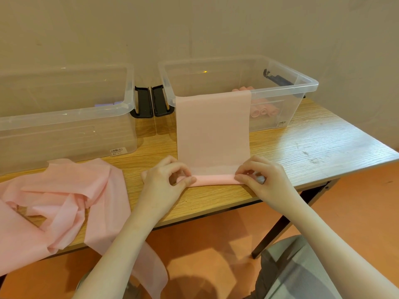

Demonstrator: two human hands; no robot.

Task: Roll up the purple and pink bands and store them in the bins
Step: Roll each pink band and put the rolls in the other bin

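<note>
Far left, heaped on the table (302, 147): a pile (60, 195) of loose pink bands, crumpled, one strip hanging over the near edge toward the floor. Behind the pile, a clear left bin (64, 117) with something purple showing low inside near its right corner, too faint to identify. Between the two bins, black latches (151, 101) side by side. Near the table's front edge, left hand (166, 178) with fingers curled, thumb and fingertips pinching the left end of the roll (213, 180). Roll lying crosswise on the table, just begun, thin, joined to the flat pink band (213, 130). Band stretched straight away from the roll across the wood, up the front wall of the right bin (302, 87) and draped over its rim. At the roll's right end, right hand (261, 175), fingers bent, pinching that end, fingertips pressed down on the pink material. Inside the right bin, to the right of the draped band, several finished pink rolls (263, 110) lying together on the bottom. Further right, bare wood grain, then a dark table leg (278, 229) below the edge
</note>
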